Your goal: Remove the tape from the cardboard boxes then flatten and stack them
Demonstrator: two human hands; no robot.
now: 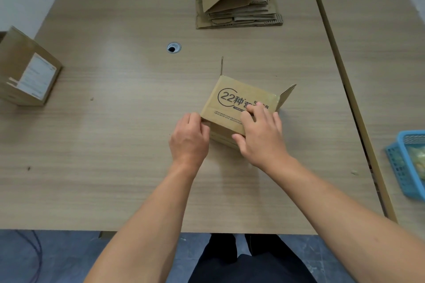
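Flattened stack (239,11) at the back of the counter (115,145); labelled box (27,71) at left; blue basket (407,163) right, holding something pale; left hand (189,139) and right hand (262,135) grip the printed box (239,96) mid-counter, fingers curled.

Wood-grain table (103,156), printed box (239,96), flattened stack (239,14), labelled box (25,69)

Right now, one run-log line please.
left hand: grips printed brown cardboard box, near-left corner | right hand: holds its near edge | far flaps: open
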